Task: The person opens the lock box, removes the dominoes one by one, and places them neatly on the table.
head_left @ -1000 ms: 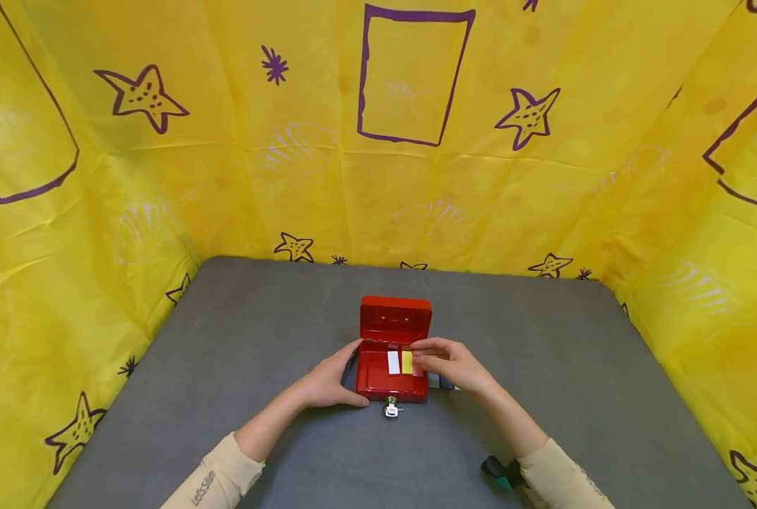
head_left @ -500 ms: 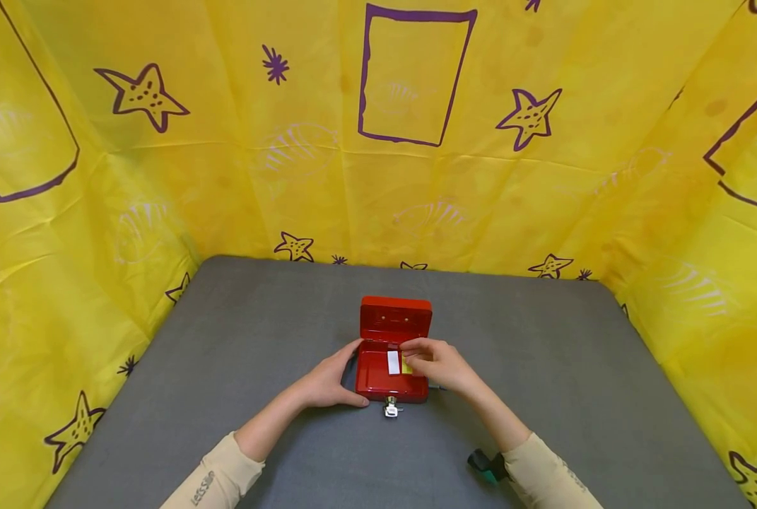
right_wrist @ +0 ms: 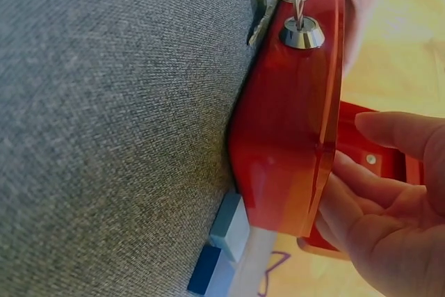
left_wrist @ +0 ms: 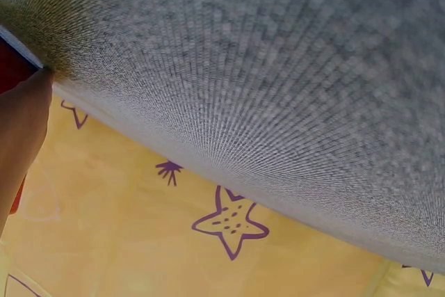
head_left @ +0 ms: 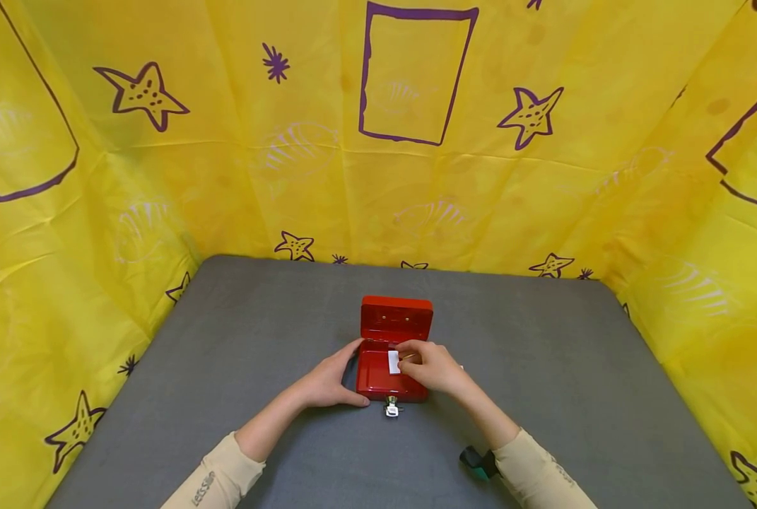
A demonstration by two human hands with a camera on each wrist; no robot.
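Holds the left hand (head_left: 324, 383) spread at the left corners of the red box (head_left: 373, 383), in from the far edge of the surface (head_left: 289, 311), and the nearer right hand (head_left: 434, 366) just right of the white piece (head_left: 394, 362) inside, long axis front-to-back; cannot tell if pinching anything.

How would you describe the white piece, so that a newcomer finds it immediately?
On the grey table stands an open red box. Inside its lower part is the white piece, a narrow rectangle directly left of the right hand. Its white colour sets it apart from the red box around it.
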